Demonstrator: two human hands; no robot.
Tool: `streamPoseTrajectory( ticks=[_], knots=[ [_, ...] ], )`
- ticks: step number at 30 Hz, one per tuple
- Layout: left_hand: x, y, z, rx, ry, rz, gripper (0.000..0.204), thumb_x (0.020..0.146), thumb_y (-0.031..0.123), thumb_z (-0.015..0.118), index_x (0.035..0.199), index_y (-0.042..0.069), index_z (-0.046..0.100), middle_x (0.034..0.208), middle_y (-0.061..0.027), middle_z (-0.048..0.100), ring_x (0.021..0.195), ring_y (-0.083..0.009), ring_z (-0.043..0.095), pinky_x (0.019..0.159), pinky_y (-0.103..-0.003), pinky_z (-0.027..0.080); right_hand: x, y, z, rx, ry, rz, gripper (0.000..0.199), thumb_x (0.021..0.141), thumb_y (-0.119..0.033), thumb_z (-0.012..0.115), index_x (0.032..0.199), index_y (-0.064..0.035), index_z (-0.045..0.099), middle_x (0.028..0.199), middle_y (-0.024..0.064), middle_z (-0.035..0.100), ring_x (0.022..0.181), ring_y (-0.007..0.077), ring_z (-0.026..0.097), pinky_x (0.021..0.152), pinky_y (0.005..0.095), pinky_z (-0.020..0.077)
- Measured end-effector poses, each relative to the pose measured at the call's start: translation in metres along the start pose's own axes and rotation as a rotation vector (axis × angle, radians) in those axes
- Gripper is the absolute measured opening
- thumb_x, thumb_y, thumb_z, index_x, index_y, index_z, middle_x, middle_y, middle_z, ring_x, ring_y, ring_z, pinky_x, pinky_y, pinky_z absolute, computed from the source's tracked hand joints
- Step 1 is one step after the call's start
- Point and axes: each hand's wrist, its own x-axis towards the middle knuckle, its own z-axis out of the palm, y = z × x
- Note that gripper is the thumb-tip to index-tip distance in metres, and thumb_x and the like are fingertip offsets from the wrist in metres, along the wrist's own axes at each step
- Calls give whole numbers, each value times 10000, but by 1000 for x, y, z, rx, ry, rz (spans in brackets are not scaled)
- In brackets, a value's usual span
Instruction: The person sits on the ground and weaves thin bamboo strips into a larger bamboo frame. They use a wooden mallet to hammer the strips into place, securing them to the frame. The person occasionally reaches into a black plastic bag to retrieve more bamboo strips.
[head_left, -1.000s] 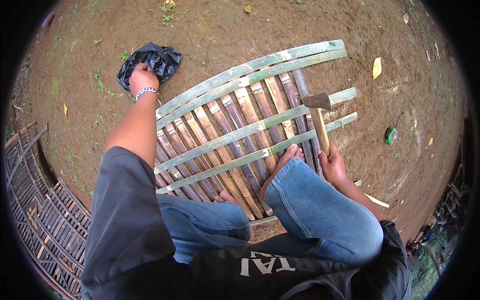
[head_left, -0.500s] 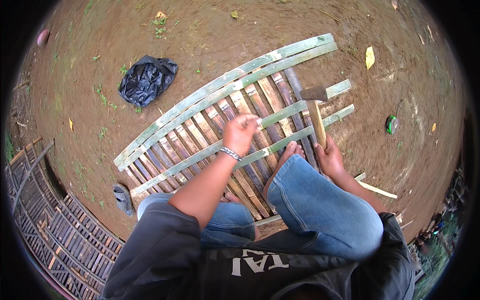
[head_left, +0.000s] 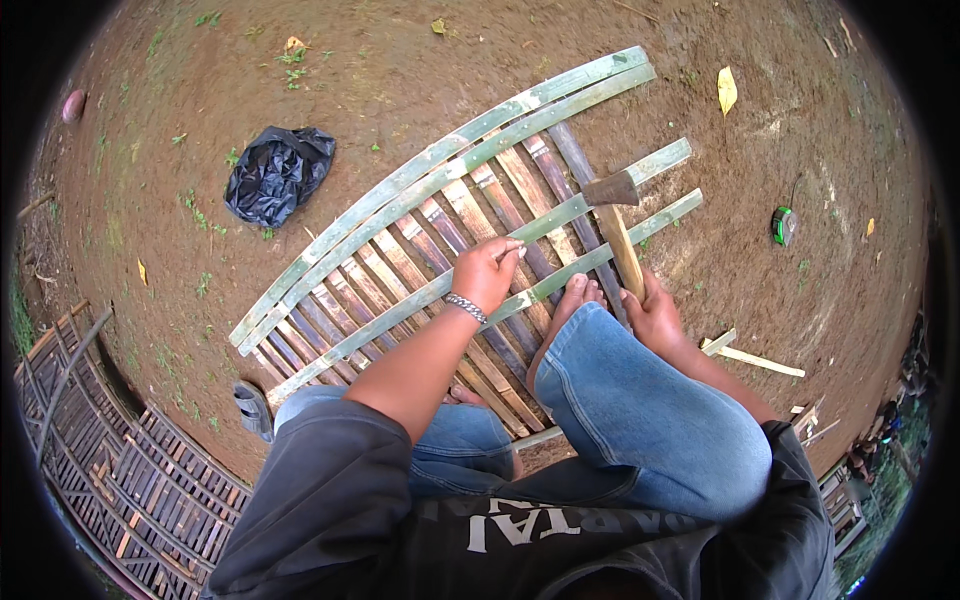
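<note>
A bamboo slat panel [head_left: 464,205] lies on the ground before me, its narrow strips crossed by long green bamboo battens [head_left: 430,292]. My left hand [head_left: 484,275], a braided bracelet on its wrist, is closed in a pinch at one of the middle battens. Whatever is between thumb and finger is too small to make out. In my right hand [head_left: 655,318] is the wooden handle of a hatchet [head_left: 624,245]. Its dark metal head [head_left: 610,190] is over the same batten, to the right of my left hand. My bare foot [head_left: 575,300] rests on the panel between the hands.
A black plastic bag [head_left: 280,175] lies on the dirt at far left. A green and black tape measure [head_left: 782,226] sits at right, with loose bamboo offcuts [head_left: 755,360] nearer. A grey sandal [head_left: 252,410] and another slatted bamboo frame [head_left: 150,490] are at left.
The hatchet head has dropped slightly and shifted left, closer to the batten. My left hand has moved slightly, its pinch now lower against the batten. The whole view has shifted a little.
</note>
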Motion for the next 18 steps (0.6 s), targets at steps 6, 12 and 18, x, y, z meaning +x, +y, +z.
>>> streamPoseTrajectory(
  ticks=[6,12,18],
  knots=[
    [16,-8,11,193,105,298,88,882,136,762,939,78,796,912,-117,762,824,-279,714,746,-399,554,-2,5,2,39,-121,-39,478,984,-188,658,1431,-76,532,1118,265,723,1042,390,728,900,436,566],
    [23,-21,20,150,221,354,68,843,108,789,891,60,793,889,-90,719,807,-292,687,722,-403,539,-7,-8,4,135,-190,-41,463,1000,-178,652,1433,-66,530,1136,245,724,1060,357,731,910,429,564],
    [21,-21,20,134,226,309,59,818,90,801,864,56,786,891,-86,697,819,-291,681,736,-411,532,-7,-11,2,97,-254,-49,460,1008,-171,645,1435,-52,524,1166,247,713,1092,374,715,928,434,556]
  ],
)
